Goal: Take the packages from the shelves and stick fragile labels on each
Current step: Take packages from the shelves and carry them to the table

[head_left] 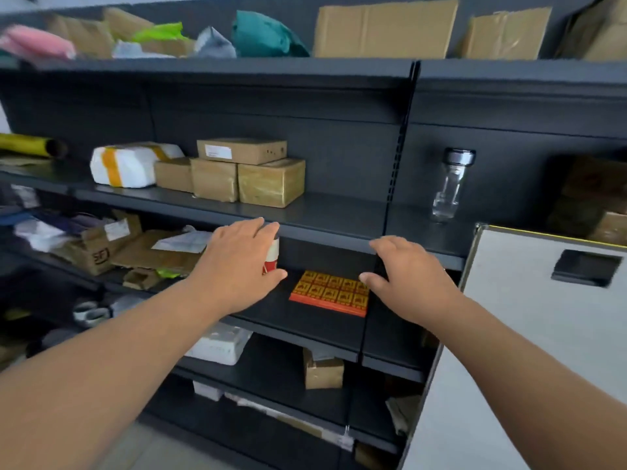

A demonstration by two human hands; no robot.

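A stack of orange and red fragile label sheets (325, 293) lies on the dark middle shelf (305, 320). My right hand (410, 276) hovers at the stack's right edge, fingers relaxed, thumb close to the sheets. My left hand (237, 262) reaches to the left of the stack, with fingers above and thumb below a red and white roll (272, 257), which it seems to grip. On the shelf above sit several brown taped boxes (268, 181) and a white package with yellow tape (129, 166).
A clear glass bottle (448, 184) stands on the upper shelf at the right. A white cart or cabinet (529, 300) stands close on the right. Torn cardboard and papers (112, 245) crowd the left shelves. The top shelf holds soft bags and flat cardboard (383, 28).
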